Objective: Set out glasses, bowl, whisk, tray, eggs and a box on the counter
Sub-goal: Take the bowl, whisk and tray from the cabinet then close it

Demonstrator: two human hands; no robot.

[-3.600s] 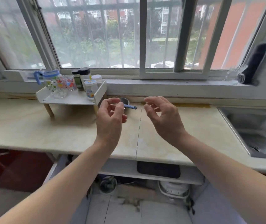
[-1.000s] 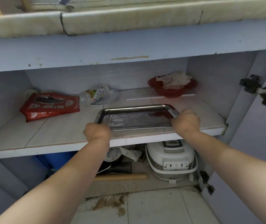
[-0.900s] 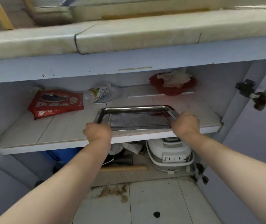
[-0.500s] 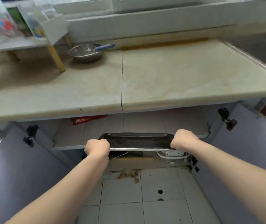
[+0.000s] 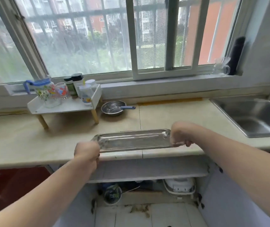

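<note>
Flat rectangular steel tray (image 5: 134, 140) — now raised from the shelf to the desk (image 5: 32, 141) edge — gripped by left hand (image 5: 86, 152) and right hand (image 5: 179, 134).

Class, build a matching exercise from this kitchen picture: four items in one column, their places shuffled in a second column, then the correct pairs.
Items:
1. tray
2. whisk
3. patterned glass
4. sink

Places:
A. inside the metal bowl
B. set into the counter at far right
C. on the small white shelf
D. held at both ends by the left hand and right hand

Pairs: 1-D, 2-A, 3-C, 4-B
</note>
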